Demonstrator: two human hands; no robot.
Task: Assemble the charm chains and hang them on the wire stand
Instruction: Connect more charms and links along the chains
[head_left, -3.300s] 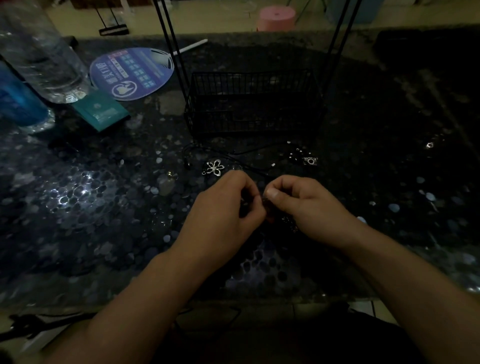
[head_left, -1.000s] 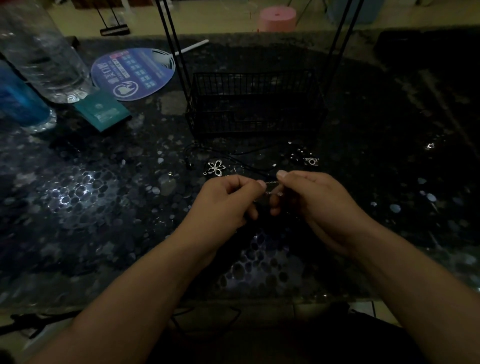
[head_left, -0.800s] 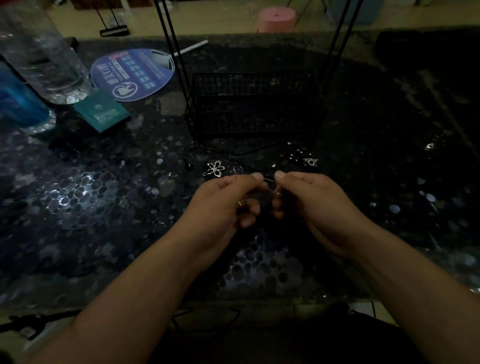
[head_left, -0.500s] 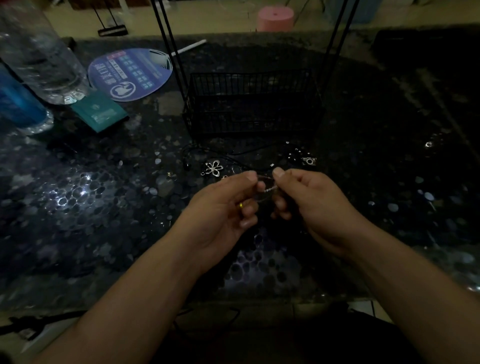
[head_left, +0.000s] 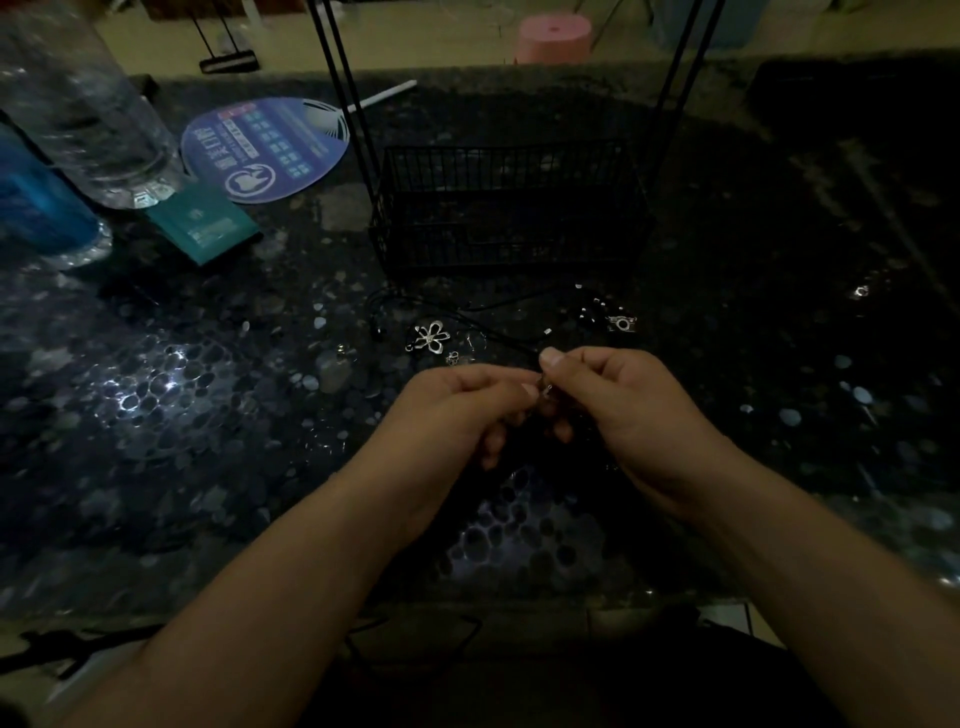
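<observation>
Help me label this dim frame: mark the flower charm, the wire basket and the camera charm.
flower charm (head_left: 430, 336), head view, centre of the petals.
wire basket (head_left: 511, 171), head view, near wall's bars.
camera charm (head_left: 621, 323), head view, its body.

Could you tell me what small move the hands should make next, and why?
Probably finish joining the small piece pinched between the left hand and right hand. Both pinch it at their fingertips above the table, and nothing shows on the wire stand yet.
</observation>
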